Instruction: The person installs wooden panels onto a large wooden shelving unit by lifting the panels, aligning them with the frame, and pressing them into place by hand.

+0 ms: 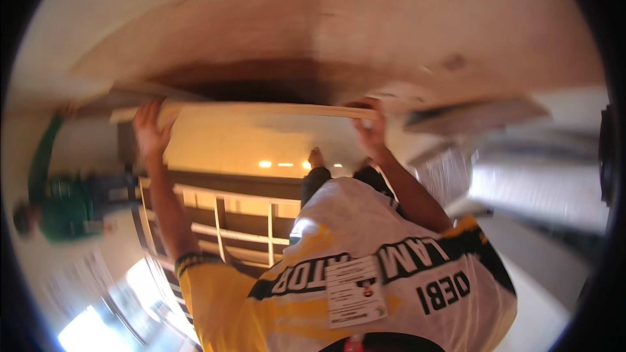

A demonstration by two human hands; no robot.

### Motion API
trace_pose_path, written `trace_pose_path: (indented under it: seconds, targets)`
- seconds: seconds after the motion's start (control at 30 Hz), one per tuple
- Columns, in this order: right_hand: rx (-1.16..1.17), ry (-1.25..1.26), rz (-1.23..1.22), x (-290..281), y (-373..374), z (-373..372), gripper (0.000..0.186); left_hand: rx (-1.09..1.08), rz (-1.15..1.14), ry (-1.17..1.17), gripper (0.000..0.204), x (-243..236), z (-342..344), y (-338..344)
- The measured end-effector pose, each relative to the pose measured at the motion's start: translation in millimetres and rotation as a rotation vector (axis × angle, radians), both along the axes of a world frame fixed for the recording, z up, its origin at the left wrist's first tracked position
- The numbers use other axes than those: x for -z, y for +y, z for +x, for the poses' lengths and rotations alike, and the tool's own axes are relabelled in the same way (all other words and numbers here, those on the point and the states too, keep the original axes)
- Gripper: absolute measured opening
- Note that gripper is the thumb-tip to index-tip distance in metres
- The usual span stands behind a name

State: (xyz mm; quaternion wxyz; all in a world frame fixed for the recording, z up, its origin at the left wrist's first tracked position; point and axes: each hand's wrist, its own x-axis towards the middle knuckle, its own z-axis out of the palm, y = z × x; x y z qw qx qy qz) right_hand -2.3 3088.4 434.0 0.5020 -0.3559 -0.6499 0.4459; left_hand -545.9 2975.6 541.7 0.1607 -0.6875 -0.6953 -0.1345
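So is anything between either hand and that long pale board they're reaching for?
Nothing visible. The left hand already has its grip on the pale board near its left end, and the right hand on its right end. The brown panel lies beyond the board, not between.

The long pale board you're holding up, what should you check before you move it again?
1. Left hand on the long pale board: ok, fingers wrap its left end.
2. Right hand on the board: ok, it grips the right end.
3. Board level: ok, roughly even between both hands.
4. Board touching the brown surface behind it: cannot tell, picture is blurred.
5. Person in green at the left: ok, apart from the board.
6. Wooden frame near the arms: ok, not touching the board.
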Motion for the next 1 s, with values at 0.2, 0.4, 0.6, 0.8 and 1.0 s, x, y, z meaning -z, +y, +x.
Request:
trace_pose_path:
  seconds: [0.2, 0.4, 0.6, 0.8, 1.0]
  targets:
    - [0.156, 0.029, 0.033, -1, -7, -22, 0.041, 0.146, -0.117, 0.14, 0.057, 11, -38, -7]
    - [0.08, 0.018, -0.236, -24, -2, 6, 0.047, 0.244, -0.214, -0.071, 0.058, -17, 10, 23]
    - [0.496, -0.17, 0.033, 28, 19, 79, 0.053, 0.287, -0.094, 0.017, 0.058, -11, 95, 50]
    - [0.312, 0.081, -0.033, 0, 23, 198, 0.04, 0.335, -0.025, -0.027, 0.054, -11, 201, 56]
    - [0.496, -0.496, 0.086, 143, 33, 467, 0.048, 0.365, 0.032, -0.098, 0.063, -2, 338, 106]
